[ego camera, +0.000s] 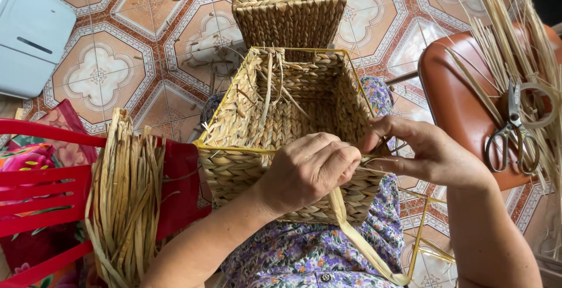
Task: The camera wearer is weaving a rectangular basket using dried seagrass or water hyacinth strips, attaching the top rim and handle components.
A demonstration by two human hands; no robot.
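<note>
A square woven straw basket (281, 112) with a yellow wire rim rests on my lap. My left hand (307, 171) is closed over its near rim, gripping a flat straw strand (351, 229) that hangs down past the basket's front wall. My right hand (418, 147) pinches the same strand at the rim's near right corner. Loose strand ends stick up inside the basket.
A second woven basket (287, 4) stands on the tiled floor beyond. A bundle of straw (126, 194) lies over a red plastic chair (41, 182) on the left. Scissors (515, 130) and more straw lie on a brown seat (462, 106) on the right. A white box (26, 30) sits at top left.
</note>
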